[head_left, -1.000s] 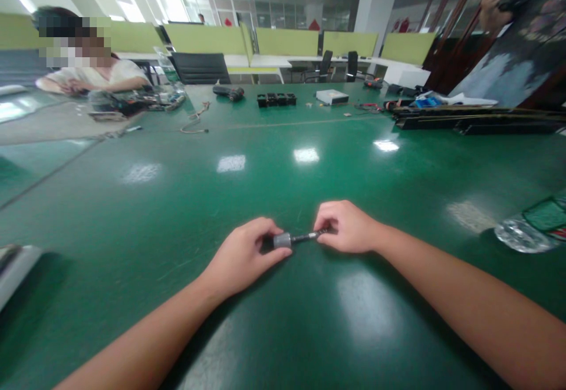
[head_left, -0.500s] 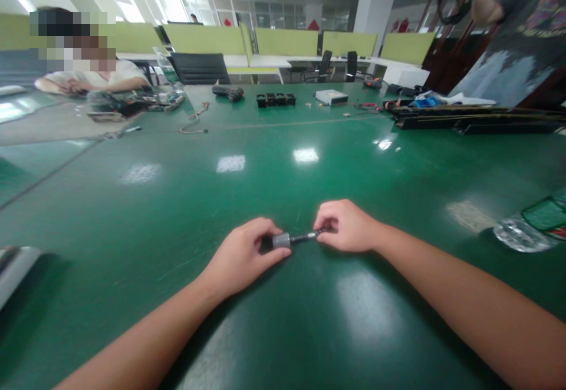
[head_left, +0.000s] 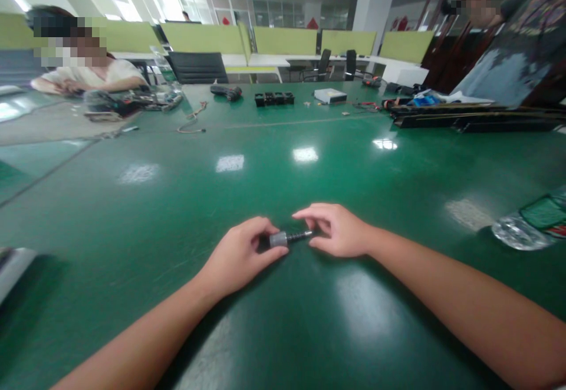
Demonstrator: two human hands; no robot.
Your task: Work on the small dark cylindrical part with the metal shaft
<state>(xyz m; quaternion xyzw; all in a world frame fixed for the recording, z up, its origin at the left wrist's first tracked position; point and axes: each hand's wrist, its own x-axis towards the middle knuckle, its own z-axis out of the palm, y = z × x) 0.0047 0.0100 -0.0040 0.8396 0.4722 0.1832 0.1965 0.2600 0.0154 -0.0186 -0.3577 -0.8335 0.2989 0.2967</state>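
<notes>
My left hand rests on the green table, thumb and fingers closed around a small grey cylinder. From the cylinder's right end sticks out a thin shaft with a bright tip. Around that shaft sits a dark, ribbed piece that looks like a coil spring. My right hand is just to the right, its thumb and fingers apart around the tip. Nothing shows between the right fingers, though whether the thumb touches the tip I cannot tell.
A clear bottle lies at the right. A pale-edged object is at the left edge. Along the far side are a black part, a silver box and black rails. One person sits far left; another stands far right.
My right fingers have spread off the shaft's tip. The dark coil, earlier at the right fingers, now sits along the shaft near the cylinder. My left hand keeps its hold.
</notes>
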